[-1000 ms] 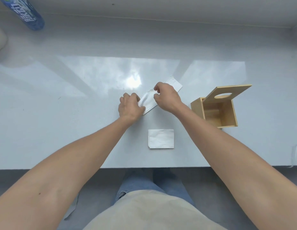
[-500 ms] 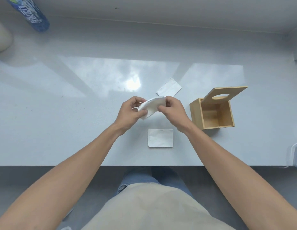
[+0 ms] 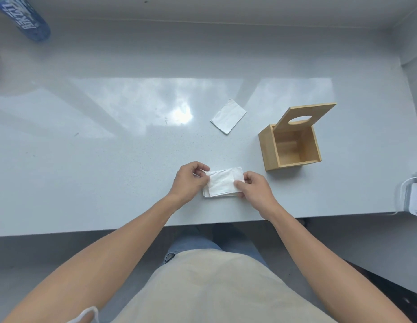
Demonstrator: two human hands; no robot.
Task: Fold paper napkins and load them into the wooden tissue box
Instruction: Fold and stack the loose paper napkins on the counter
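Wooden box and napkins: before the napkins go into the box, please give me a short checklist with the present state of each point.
1. Lid of the wooden box open: ok, it stands tilted up at the back.
2. Box empty inside: ok, its bare floor shows.
3. Napkin held at both ends: ok, left hand and right hand pinch it.
4. Napkin aligned on the pile under it: not ok, lower edges stick out at the left.
5. Count of napkins in the pile: cannot tell.
6. Spare napkin collected: not ok, it lies apart, farther back on the table.
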